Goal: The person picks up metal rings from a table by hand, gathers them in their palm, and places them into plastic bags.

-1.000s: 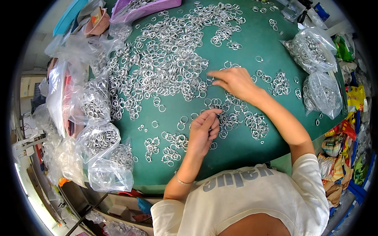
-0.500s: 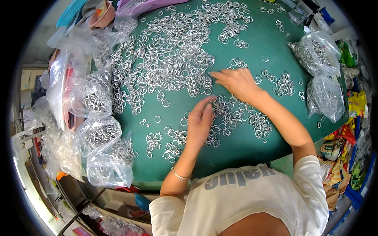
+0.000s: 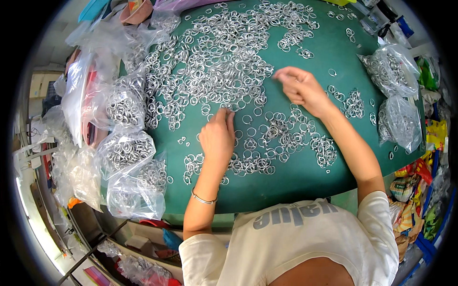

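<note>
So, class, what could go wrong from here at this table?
The left hand sits between a large heap of round silvery rings and smaller silvery ring clusters; a careless sweep might mix them.
Loose silvery rings near the right edge of the green tabletop could be knocked off.

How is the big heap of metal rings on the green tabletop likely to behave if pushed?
The heap of metal rings would probably spread rather than shift as one, since it looks loosely layered. Rings at its edges may slide rather than roll, as many lie flat on the green tabletop. Their shiny metal look suggests they're stiff.
</note>
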